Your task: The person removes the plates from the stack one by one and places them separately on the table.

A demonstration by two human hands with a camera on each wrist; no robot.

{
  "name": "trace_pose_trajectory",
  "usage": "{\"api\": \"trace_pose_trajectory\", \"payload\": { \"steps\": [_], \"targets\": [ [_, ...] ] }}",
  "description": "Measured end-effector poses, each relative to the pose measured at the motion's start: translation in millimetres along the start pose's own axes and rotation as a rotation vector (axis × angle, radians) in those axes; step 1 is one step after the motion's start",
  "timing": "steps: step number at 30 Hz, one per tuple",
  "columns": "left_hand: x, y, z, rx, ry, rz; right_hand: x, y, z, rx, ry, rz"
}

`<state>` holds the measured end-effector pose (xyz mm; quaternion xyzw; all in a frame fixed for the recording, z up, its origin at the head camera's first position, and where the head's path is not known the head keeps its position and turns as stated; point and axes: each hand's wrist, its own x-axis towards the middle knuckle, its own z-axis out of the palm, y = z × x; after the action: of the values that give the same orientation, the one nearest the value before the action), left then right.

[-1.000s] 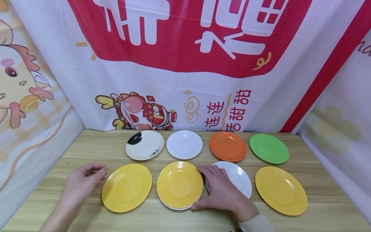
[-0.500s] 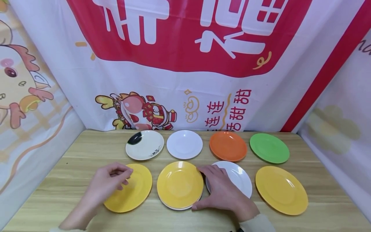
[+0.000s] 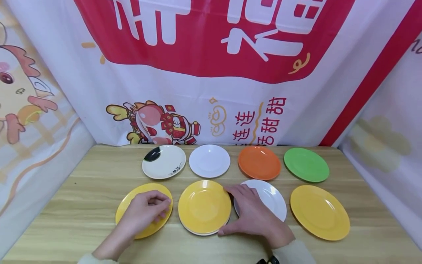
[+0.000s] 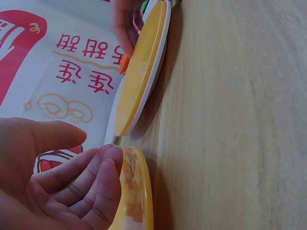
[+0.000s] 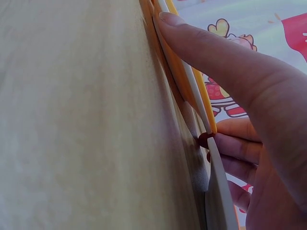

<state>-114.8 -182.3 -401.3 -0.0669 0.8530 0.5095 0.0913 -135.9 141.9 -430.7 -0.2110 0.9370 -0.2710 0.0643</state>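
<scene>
A yellow plate (image 3: pixel 204 208) lies on top of a white plate (image 3: pixel 197 233), whose rim peeks out below it. My right hand (image 3: pixel 252 216) holds this pair at the right side, thumb on the near rim and fingers at the far rim. Part of that hand covers a second white plate (image 3: pixel 268 196) behind it. Over the left yellow plate (image 3: pixel 126 207) hovers my left hand (image 3: pixel 145 211), fingers loosely bent with nothing between them. In the left wrist view its thumb and fingers (image 4: pixel 98 191) stand apart, near the left plate's edge.
Along the back of the wooden table (image 3: pixel 82 205) stand a black-and-white patterned plate (image 3: pixel 165 163), a white plate (image 3: pixel 209 161), an orange plate (image 3: pixel 259 163) and a green plate (image 3: pixel 306 165). Another yellow plate (image 3: pixel 319 212) lies at the right. Printed cloth (image 3: pixel 197 95) hangs behind and at both sides.
My left hand has moved right, from beside the left yellow plate to above it. The right hand stays at the stacked plates. The head view has tilted slightly downward.
</scene>
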Motion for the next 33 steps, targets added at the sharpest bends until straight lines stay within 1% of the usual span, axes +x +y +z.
{"api": "trace_pose_trajectory", "payload": {
  "steps": [3, 9, 12, 15, 19, 22, 26, 29, 33],
  "targets": [
    [0.6, 1.4, 4.0, 0.000, -0.008, -0.008, 0.7, 1, 0, 0.001, -0.004, 0.005],
    [3.4, 6.2, 12.4, -0.020, -0.020, 0.005, 2.5, 1, -3, 0.000, -0.011, 0.012],
    [4.4, 9.2, 16.2, -0.009, -0.022, -0.006, 2.3, 1, -3, 0.001, -0.007, 0.007],
    [5.2, 11.8, 18.9, 0.008, -0.027, -0.033, 1.7, 1, -2, 0.006, -0.001, -0.003],
    [6.6, 13.1, 21.1, 0.037, -0.040, -0.058, 0.4, 1, 0, 0.020, 0.005, -0.015],
    [7.9, 13.5, 22.5, 0.055, -0.051, -0.064, -0.7, 2, 2, 0.025, -0.001, -0.016],
    [9.3, 14.6, 23.2, 0.054, -0.058, -0.072, -0.7, 2, 1, 0.020, -0.010, -0.011],
    [10.7, 16.6, 23.3, 0.050, -0.064, -0.073, 0.1, 2, -1, 0.014, 0.001, -0.018],
    [13.1, 19.2, 24.0, 0.067, -0.082, -0.078, 0.5, 3, -2, 0.015, 0.005, -0.022]
  ]
}}
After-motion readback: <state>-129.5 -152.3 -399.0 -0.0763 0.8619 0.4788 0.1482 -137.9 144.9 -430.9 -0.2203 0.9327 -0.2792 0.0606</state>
